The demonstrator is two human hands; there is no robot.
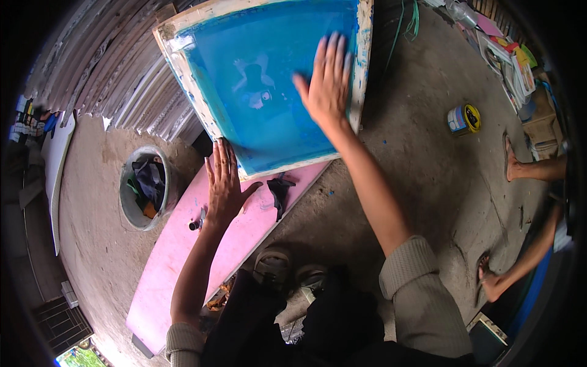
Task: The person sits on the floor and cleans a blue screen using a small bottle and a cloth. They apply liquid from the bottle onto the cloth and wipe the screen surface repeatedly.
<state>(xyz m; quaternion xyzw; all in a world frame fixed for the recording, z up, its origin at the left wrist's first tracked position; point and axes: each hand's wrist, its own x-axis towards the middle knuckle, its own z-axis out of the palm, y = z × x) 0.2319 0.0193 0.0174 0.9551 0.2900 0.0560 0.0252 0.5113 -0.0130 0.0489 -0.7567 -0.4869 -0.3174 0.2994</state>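
A wooden-framed printing screen (193, 93) with blue-coated mesh (269, 137) is tilted up before me. Its mesh carries a paler figure with two eyes (257, 99). My right hand (330, 88) lies flat against the upper right of the mesh, its fingers stretched out and holding nothing. At the frame's lower left corner, my left hand (225, 183) touches the wood with its fingertips, fingers extended and thumb spread out. Below it lies a pink board (177, 263), bearing a crumpled black cloth (280, 194) and a short metal piece (197, 222).
A bucket (126, 205) of dark cloths stands left of the pink board. Corrugated sheets (92, 73) lean at the upper left. To the right, a small tin (458, 120) lies on the floor near another person's legs (538, 170). Mixed items are piled at the upper right.
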